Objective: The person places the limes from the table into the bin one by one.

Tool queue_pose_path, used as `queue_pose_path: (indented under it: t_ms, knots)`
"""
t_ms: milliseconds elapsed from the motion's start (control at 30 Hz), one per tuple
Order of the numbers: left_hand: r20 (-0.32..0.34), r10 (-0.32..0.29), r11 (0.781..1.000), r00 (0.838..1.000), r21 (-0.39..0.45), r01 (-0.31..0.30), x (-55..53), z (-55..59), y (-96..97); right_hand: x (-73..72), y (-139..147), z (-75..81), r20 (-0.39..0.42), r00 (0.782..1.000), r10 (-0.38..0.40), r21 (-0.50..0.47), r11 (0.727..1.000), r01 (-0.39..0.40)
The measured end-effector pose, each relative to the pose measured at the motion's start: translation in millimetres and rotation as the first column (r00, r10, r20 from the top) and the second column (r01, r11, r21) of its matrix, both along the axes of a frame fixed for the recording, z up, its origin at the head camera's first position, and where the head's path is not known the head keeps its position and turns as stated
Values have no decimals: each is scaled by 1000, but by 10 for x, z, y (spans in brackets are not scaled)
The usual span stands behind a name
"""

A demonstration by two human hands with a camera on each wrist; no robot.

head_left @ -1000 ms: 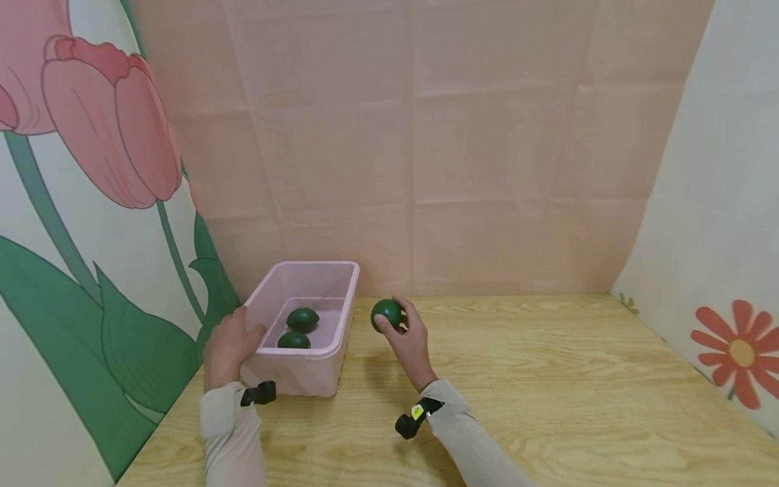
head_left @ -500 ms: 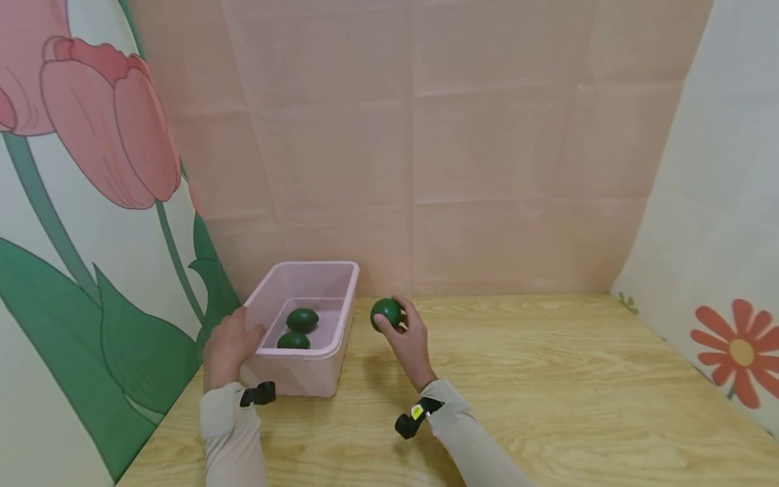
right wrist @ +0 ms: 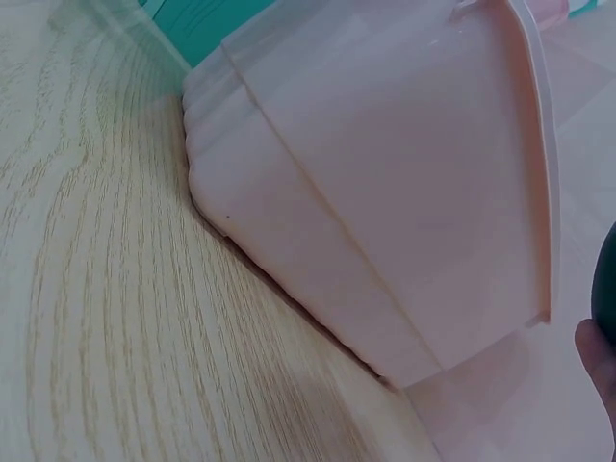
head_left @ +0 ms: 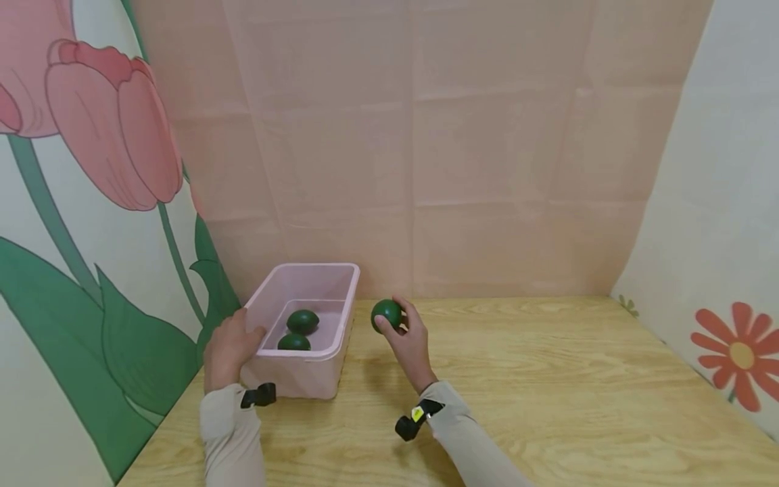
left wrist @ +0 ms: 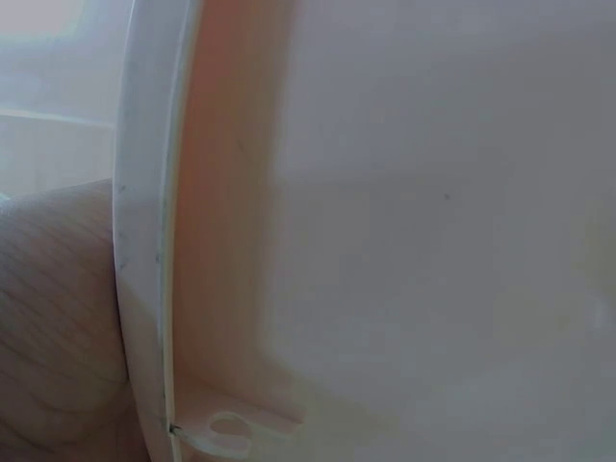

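Observation:
In the head view my right hand (head_left: 411, 341) holds a smooth, dark green fruit (head_left: 385, 316) between thumb and fingers, above the table and just right of a pale pink plastic box (head_left: 341, 341). The held fruit's edge (right wrist: 606, 289) and a fingertip also show at the right wrist view's border. My left hand (head_left: 230, 346) grips the box's near left corner, thumb along the rim (left wrist: 144, 221). Inside the box lie two similar fruits: an oval one with a small pointed end (head_left: 302, 321), and a nearer one (head_left: 295, 342) partly hidden by the front wall.
The box stands on a light wood-grain table (head_left: 548, 379), near its left side. A pinkish backdrop sheet (head_left: 475, 169) rises behind the table. Flower-printed panels flank it, with tulips (head_left: 109, 128) left and a red daisy (head_left: 741, 354) right.

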State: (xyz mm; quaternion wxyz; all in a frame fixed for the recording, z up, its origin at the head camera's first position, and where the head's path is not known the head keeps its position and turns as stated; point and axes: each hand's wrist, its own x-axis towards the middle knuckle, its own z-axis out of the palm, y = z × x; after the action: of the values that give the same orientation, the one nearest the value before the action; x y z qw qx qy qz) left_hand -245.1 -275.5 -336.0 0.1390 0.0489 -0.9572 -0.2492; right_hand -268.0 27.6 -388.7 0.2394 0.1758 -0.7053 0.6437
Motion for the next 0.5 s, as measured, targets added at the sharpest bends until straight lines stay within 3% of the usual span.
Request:
queue_pose_path:
  t_ms: [500]
  knots:
    - [2,4,1000,1000,14,-4,-12,-27,-6,5,-2,17,-8,1000,15,-27,1000,-15]
